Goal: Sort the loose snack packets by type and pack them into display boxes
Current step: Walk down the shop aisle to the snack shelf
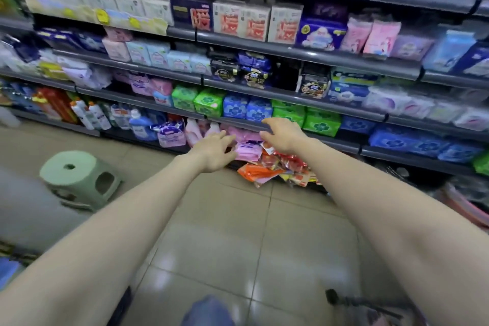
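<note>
Left hand, right hand, bare forearms, blue trouser knee

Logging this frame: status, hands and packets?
Left hand open, reaching at packet pile. Right hand over pile, grip unclear. Pile on floor against bottom shelf. Stool off to left.
</note>
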`<state>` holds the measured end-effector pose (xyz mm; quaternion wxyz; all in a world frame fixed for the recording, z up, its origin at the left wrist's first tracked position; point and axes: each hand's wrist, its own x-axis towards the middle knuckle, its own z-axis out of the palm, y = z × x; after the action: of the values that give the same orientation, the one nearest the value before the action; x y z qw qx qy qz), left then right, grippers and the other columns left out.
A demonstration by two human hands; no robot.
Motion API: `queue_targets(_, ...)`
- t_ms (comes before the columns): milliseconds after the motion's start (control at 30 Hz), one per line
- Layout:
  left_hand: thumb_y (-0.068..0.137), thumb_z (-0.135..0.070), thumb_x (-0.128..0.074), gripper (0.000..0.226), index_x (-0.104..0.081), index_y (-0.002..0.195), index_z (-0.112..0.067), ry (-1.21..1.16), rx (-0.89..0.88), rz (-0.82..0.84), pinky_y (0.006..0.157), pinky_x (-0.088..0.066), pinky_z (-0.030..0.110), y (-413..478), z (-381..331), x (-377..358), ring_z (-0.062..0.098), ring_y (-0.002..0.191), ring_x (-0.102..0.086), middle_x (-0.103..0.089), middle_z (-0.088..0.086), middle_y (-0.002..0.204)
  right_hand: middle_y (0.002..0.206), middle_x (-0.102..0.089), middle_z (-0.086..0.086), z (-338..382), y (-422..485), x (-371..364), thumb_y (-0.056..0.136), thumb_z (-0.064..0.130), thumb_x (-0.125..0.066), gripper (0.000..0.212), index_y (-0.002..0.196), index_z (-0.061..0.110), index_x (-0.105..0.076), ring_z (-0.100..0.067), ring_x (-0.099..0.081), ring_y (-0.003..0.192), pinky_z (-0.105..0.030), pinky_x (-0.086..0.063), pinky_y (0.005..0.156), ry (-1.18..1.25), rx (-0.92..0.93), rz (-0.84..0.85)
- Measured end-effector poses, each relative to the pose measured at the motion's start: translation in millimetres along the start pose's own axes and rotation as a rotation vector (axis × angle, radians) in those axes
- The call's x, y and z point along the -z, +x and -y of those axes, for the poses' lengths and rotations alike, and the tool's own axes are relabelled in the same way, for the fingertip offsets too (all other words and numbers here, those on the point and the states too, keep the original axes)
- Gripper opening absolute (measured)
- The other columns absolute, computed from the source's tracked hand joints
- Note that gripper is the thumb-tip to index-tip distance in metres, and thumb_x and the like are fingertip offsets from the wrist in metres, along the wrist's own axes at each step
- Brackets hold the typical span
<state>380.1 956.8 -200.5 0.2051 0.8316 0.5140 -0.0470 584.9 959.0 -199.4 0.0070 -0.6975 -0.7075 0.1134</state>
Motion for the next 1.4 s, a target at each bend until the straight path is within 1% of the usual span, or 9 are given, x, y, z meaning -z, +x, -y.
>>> queue_targets(267, 0.098, -0.038, -0.043, 0.062, -0.018, 0.153, -0.021, -0.021, 0.088, -0.021, 0.119, -0.016, 0.037, 108, 109, 49, 0.026, 0.148, -0.009, -0.01, 0.009, 0.161, 0.14, -0.05, -0.011, 45, 172, -9, 0.098, 0.041, -0.044, 0.047, 0.138, 0.016, -0.046, -0.033, -0.046, 0.128, -0.043, -0.037, 0.1, 0.01, 0.077, 0.035)
queue_targets(433, 0.098, -0.041, -0.043, 0.063, -0.019, 0.153, -0.022, -0.062, 0.162, -0.016, 0.119, -0.011, 0.036, 160, 188, 86, 0.027, 0.148, -0.007, -0.009, 0.009, 0.161, 0.144, -0.046, -0.011, 95, 269, -4, 0.099, 0.039, -0.043, 0.048, 0.141, 0.016, -0.042, -0.032, -0.043, 0.131, -0.044, -0.036, 0.102, 0.004, 0.158, 0.055)
queue_targets(567, 0.099, -0.041, -0.043, 0.063, -0.018, 0.153, -0.021, -0.092, 0.221, -0.032, 0.119, -0.014, 0.041, 185, 245, 111, 0.027, 0.148, -0.006, -0.008, 0.007, 0.161, 0.147, -0.043, -0.009, 141, 340, -4, 0.099, 0.04, -0.042, 0.049, 0.143, 0.017, -0.04, -0.031, -0.041, 0.133, -0.045, -0.035, 0.106, -0.023, 0.238, 0.075)
queue_targets(767, 0.1, -0.042, -0.041, 0.062, -0.017, 0.153, -0.021, -0.119, 0.352, -0.074, 0.117, -0.015, 0.038, 214, 334, 142, 0.027, 0.148, -0.01, -0.011, 0.008, 0.161, 0.143, -0.047, -0.008, 218, 448, -7, 0.098, 0.038, -0.043, 0.046, 0.139, 0.018, -0.045, -0.03, -0.043, 0.13, -0.041, -0.035, 0.103, -0.059, 0.383, 0.091)
queue_targets(933, 0.099, -0.042, -0.042, 0.062, -0.02, 0.153, -0.021, -0.148, 0.511, -0.141, 0.118, -0.017, 0.036, 227, 421, 171, 0.026, 0.147, -0.015, -0.015, 0.008, 0.16, 0.139, -0.05, -0.011, 299, 543, -15, 0.098, 0.038, -0.044, 0.046, 0.136, 0.013, -0.047, -0.031, -0.046, 0.127, -0.042, -0.039, 0.103, -0.075, 0.546, 0.115)
queue_targets(1033, 0.1, -0.041, -0.041, 0.059, -0.022, 0.152, -0.021, -0.165, 0.62, -0.168, 0.113, -0.022, 0.034, 225, 465, 191, 0.026, 0.145, -0.019, -0.018, 0.008, 0.159, 0.14, -0.049, -0.011, 353, 590, -17, 0.097, 0.038, -0.045, 0.049, 0.14, 0.014, -0.044, -0.031, -0.045, 0.128, -0.041, -0.038, 0.104, -0.078, 0.651, 0.136)
queue_targets(1167, 0.1, -0.042, -0.04, 0.058, -0.022, 0.152, -0.022, -0.245, 0.76, -0.228, 0.111, -0.027, 0.037, 211, 525, 211, 0.026, 0.146, -0.015, -0.013, 0.007, 0.161, 0.136, -0.053, -0.012, 435, 631, -20, 0.098, 0.038, -0.044, 0.046, 0.136, 0.012, -0.047, -0.033, -0.048, 0.125, -0.042, -0.041, 0.099, -0.093, 0.784, 0.146)
queue_targets(1333, 0.099, -0.044, -0.04, 0.062, -0.018, 0.153, -0.022, -0.25, 0.914, -0.259, 0.118, -0.018, 0.038, 177, 612, 221, 0.026, 0.148, -0.012, -0.011, 0.008, 0.161, 0.115, -0.059, -0.009, 545, 655, -35, 0.098, 0.034, -0.044, 0.029, 0.115, 0.013, -0.055, -0.034, -0.054, 0.114, -0.039, -0.041, 0.082, -0.119, 0.949, 0.175)
queue_targets(1400, 0.1, -0.043, -0.04, 0.062, -0.019, 0.153, -0.022, -0.271, 0.956, -0.265, 0.117, -0.017, 0.036, 161, 645, 225, 0.027, 0.148, -0.012, -0.01, 0.009, 0.161, 0.116, -0.06, -0.009, 589, 663, -46, 0.098, 0.035, -0.045, 0.033, 0.12, 0.013, -0.055, -0.034, -0.054, 0.115, -0.04, -0.042, 0.086, -0.097, 0.991, 0.191)
